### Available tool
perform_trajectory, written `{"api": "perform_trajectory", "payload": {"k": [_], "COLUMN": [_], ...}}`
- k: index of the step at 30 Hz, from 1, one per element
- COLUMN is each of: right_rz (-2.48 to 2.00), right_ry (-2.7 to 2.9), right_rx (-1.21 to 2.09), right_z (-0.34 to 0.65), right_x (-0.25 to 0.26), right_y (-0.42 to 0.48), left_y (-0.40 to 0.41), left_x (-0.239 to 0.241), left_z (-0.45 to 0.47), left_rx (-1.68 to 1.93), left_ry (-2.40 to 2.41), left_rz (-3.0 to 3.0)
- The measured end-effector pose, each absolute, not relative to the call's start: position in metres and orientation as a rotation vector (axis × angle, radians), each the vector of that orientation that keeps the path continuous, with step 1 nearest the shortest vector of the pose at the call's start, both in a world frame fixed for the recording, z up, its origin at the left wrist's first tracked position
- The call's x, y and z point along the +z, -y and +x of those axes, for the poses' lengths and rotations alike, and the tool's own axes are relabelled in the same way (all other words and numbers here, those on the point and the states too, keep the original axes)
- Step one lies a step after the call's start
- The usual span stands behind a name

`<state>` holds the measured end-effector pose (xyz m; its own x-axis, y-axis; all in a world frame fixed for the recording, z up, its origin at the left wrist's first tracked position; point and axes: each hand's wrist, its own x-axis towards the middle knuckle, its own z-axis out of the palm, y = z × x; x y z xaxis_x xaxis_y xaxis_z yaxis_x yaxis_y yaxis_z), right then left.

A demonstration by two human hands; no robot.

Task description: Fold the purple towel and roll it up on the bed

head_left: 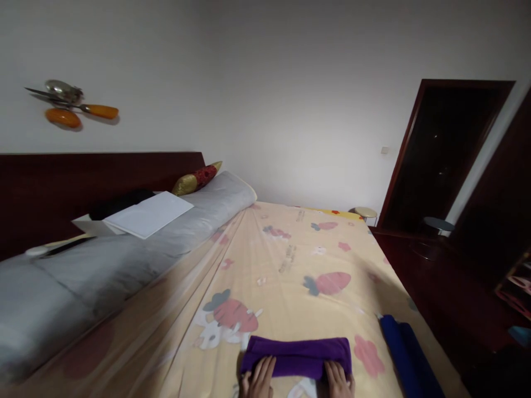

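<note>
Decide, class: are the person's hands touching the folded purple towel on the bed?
Touching. The head view shows the left hand and the right hand lying flat on the near edge of the purple towel, fingers overlapping the cloth.

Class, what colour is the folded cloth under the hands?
Purple cloth, seen in the head view.

Towel [296,356]: solid purple. Bedsheet [290,265]: pale yellow, red strawberry and white rabbit print. Rolled cloth [409,354]: dark blue. Bolster [124,260]: grey. Cushion [197,178]: red and gold. Headboard [62,188]: dark red-brown wood. Wall [265,83]: white.
</note>
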<state>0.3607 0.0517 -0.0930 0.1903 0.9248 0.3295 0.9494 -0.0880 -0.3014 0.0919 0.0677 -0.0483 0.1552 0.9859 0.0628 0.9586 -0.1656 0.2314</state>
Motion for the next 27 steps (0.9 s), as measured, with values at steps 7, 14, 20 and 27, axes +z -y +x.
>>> {"api": "perform_trajectory", "payload": {"k": [7,14,20,27], "right_rz": [-1.898,-1.819,-1.591,-1.715], "right_ry": [1.969,1.88,2.071,2.24], "right_rx": [0.066,-0.326,-0.191,0.276], "right_z": [0.394,0.327,0.307,0.402], "right_x": [-0.051,-0.117,-0.091,-0.042], "right_y": [-0.078,-0.077,-0.068,-0.052], "left_y": [-0.109,-0.088,-0.089,-0.088], "left_x": [-0.002,-0.019,-0.028,-0.029], "left_z": [0.091,0.132,0.124,0.045], "left_rx": [0.245,0.175,0.466,0.565], "left_ry": [-1.884,-1.802,-1.554,-1.902], "left_rz": [2.239,2.308,2.833,2.786]}}
